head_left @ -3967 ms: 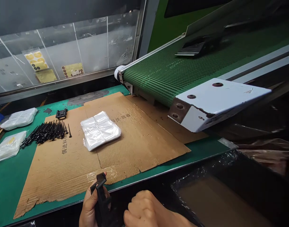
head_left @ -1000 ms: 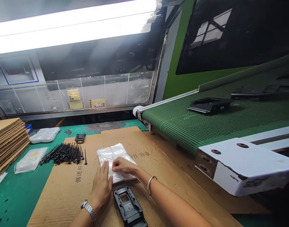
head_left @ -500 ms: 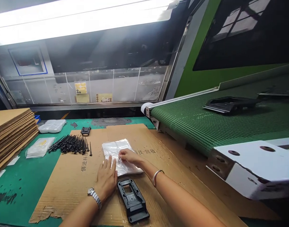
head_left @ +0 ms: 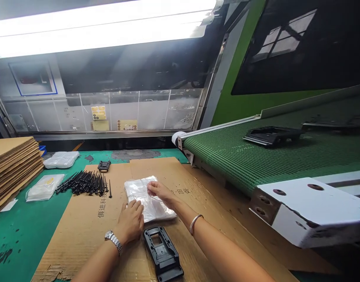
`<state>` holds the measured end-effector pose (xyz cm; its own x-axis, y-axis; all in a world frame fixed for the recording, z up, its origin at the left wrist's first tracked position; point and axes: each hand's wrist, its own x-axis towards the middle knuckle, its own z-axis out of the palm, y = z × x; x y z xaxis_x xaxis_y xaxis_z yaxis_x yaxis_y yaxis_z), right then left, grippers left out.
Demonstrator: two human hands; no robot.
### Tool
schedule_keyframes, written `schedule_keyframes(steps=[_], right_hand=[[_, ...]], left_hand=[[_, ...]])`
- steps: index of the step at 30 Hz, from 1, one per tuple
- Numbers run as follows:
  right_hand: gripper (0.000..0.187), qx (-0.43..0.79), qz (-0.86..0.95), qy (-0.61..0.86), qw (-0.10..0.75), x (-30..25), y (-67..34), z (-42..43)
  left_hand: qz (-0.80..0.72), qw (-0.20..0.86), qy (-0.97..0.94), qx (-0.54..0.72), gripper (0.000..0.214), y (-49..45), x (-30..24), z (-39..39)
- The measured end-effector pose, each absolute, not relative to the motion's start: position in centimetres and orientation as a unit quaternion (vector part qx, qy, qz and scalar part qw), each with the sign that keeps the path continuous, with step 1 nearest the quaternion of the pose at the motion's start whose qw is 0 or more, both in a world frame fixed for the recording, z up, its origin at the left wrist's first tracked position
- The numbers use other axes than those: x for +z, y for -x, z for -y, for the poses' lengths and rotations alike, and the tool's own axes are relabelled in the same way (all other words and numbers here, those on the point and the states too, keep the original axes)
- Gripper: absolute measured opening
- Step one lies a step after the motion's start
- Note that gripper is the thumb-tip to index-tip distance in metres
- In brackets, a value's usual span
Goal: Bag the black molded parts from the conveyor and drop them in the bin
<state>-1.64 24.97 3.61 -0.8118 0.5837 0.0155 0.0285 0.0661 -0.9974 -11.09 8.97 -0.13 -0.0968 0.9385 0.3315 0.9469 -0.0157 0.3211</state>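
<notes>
A stack of clear plastic bags (head_left: 162,209) lies on the cardboard in front of me. My right hand (head_left: 160,192) is over the stack's upper right part, its fingers pinched on the thin film of a plastic bag. At the lower left edge of the stack rests my left hand (head_left: 130,221), fingers bent and slightly apart, fingertips touching the bags. Just below the stack, a black plastic bracket (head_left: 165,254) with a square opening lies on the cardboard, beside my left hand.
Black pins (head_left: 86,183) lie in a pile at left, near a small black part (head_left: 104,166). Further left are more bags (head_left: 44,190) and a cardboard stack (head_left: 15,168). A green conveyor belt (head_left: 221,156) rises at right, carrying black parts (head_left: 271,136); its white end block (head_left: 309,203) juts toward me.
My left hand's fingers have gone from lying flat on the bags to bent at their edge. My right hand still pinches at the film. The view has shifted slightly.
</notes>
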Motion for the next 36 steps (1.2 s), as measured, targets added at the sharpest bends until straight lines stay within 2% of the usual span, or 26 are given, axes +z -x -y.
schedule_keyframes(steps=[3, 6, 8, 9, 12, 13, 16, 19, 22, 26, 28, 31, 32, 33, 36], right_hand=[[0.027, 0.672, 0.678, 0.183, 0.236, 5.3, 1.2, -23.7], [0.037, 0.696, 0.667, 0.142, 0.223, 7.0, 0.5, -21.6], [0.042, 0.713, 0.663, 0.123, 0.193, 7.9, -0.1, -20.0], [0.043, 0.720, 0.659, 0.118, 0.183, 8.2, -0.5, -19.3], [0.047, 0.737, 0.639, 0.122, 0.182, 8.5, -1.8, -17.5], [0.050, 0.742, 0.633, 0.126, 0.183, 8.5, -2.4, -17.0], [0.058, 0.751, 0.629, 0.133, 0.149, 8.1, -4.5, -15.7], [0.050, 0.754, 0.633, 0.137, 0.107, 7.5, -6.3, -14.6], [0.045, 0.758, 0.623, 0.152, 0.120, 6.8, -7.4, -13.7], [0.050, 0.742, 0.631, 0.178, 0.140, 6.0, -8.1, -12.5], [0.053, 0.721, 0.651, 0.175, 0.159, 5.9, -8.4, -11.9], [0.047, 0.656, 0.706, 0.172, 0.203, 6.2, -8.7, -10.9], [0.043, 0.629, 0.729, 0.173, 0.210, 6.3, -8.8, -10.5], [0.038, 0.601, 0.750, 0.175, 0.212, 6.4, -8.8, -10.2], [0.029, 0.532, 0.805, 0.172, 0.201, 6.7, -8.8, -9.1]], left_hand=[[0.719, 0.022, 0.631, -0.290, 0.037, 11.3, -0.2, -9.1], [0.723, 0.055, 0.561, -0.398, 0.070, 11.2, 1.1, -8.8], [0.670, 0.014, 0.558, -0.489, 0.091, 10.9, 2.8, -8.4], [0.639, -0.036, 0.570, -0.515, 0.086, 10.7, 3.8, -8.2], [0.605, -0.153, 0.567, -0.537, 0.029, 10.4, 6.1, -7.3], [0.604, -0.170, 0.561, -0.540, 0.025, 10.3, 6.5, -7.0], [0.594, -0.201, 0.549, -0.553, 0.029, 10.2, 6.7, -5.8], [0.591, -0.222, 0.546, -0.551, 0.026, 10.0, 6.2, -4.5], [0.592, -0.234, 0.552, -0.539, 0.025, 9.8, 6.0, -3.4], [0.600, -0.243, 0.572, -0.504, 0.029, 9.4, 6.0, -2.4], [0.639, -0.177, 0.555, -0.502, 0.027, 8.9, 5.7, -2.0], [0.685, -0.011, 0.484, -0.544, 0.022, 7.5, 4.9, -1.2], [0.684, -0.015, 0.473, -0.555, 0.019, 6.9, 4.6, -0.9], [0.672, -0.063, 0.473, -0.566, 0.020, 6.2, 4.3, -0.5], [0.592, -0.297, 0.460, -0.591, 0.028, 3.8, 3.6, 0.2]])
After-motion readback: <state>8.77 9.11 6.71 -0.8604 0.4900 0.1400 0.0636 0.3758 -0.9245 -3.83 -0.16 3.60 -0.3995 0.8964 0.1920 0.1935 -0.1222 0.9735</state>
